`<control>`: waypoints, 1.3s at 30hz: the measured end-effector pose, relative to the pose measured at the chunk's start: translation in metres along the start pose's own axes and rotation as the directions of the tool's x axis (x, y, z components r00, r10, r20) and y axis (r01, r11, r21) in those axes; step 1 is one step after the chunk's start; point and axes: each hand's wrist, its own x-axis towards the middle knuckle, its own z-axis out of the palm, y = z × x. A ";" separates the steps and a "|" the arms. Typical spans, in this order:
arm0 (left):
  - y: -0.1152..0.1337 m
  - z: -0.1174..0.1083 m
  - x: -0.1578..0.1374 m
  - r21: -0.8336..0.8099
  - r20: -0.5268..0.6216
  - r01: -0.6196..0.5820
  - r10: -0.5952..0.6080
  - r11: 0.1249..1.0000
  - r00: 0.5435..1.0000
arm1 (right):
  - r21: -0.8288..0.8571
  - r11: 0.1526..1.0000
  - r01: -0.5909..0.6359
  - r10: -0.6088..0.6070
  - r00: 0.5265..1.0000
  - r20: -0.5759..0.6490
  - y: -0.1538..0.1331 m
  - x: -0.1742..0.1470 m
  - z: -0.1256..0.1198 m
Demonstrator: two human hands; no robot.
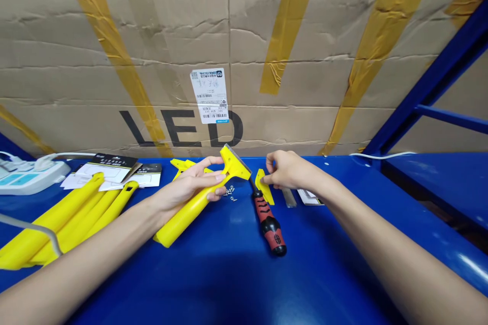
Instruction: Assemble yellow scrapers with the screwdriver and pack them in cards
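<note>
My left hand (194, 183) is wrapped round the handle of a yellow scraper (183, 217), its wide head tilted up to the right with a thin metal blade along the edge. At a small flat yellow scraper piece (265, 188), my right hand (287, 170) has its fingers curled and thumb tip on it. Just left of that piece lies a red and black screwdriver (270, 226), its tip hidden behind the scraper head. Several small screws (230, 192) are scattered near my left fingers. More yellow parts (181, 166) lie partly hidden behind my left hand.
Several yellow handles (72, 218) are piled at the left, near printed cards (110, 168) and a white power strip (32, 177). Thin blades (288, 198) lie right of the screwdriver. A big cardboard box (244, 35) walls off the back; a blue frame post (430, 81) stands right.
</note>
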 end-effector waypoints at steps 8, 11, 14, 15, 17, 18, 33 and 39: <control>0.026 -0.002 -0.004 0.091 -0.189 0.015 0.003 0.996 0.982 | 0.029 0.940 0.341 -0.339 0.939 -0.064 -0.032 -0.014 0.020; 0.033 -0.004 -0.009 0.080 -0.214 0.028 -0.010 0.996 0.977 | 0.002 0.886 0.463 -0.463 0.886 -0.017 -0.039 -0.020 0.028; 0.035 -0.008 -0.014 0.048 -0.219 0.055 -0.043 0.997 0.975 | -0.043 0.848 0.528 -0.528 0.849 0.008 -0.040 -0.023 0.035; 0.034 -0.009 -0.016 0.037 -0.220 0.060 -0.051 0.998 0.974 | -0.055 0.841 0.538 -0.538 0.843 0.013 -0.040 -0.023 0.036; 0.031 -0.013 -0.020 0.023 -0.212 0.060 -0.054 0.998 0.976 | -0.063 0.832 0.551 -0.550 0.835 0.031 -0.040 -0.023 0.038; 0.029 -0.015 -0.021 0.020 -0.199 0.054 -0.049 0.998 0.979 | -0.058 0.829 0.556 -0.555 0.831 0.036 -0.040 -0.023 0.037; 0.023 -0.019 -0.027 -0.044 -0.065 0.060 -0.063 0.997 0.996 | 0.606 0.670 0.428 -0.445 0.885 -0.133 -0.032 -0.015 0.018; 0.019 -0.022 -0.025 -0.040 -0.059 0.069 -0.072 0.997 0.996 | 0.554 0.686 0.471 -0.458 0.872 -0.174 -0.031 -0.014 0.020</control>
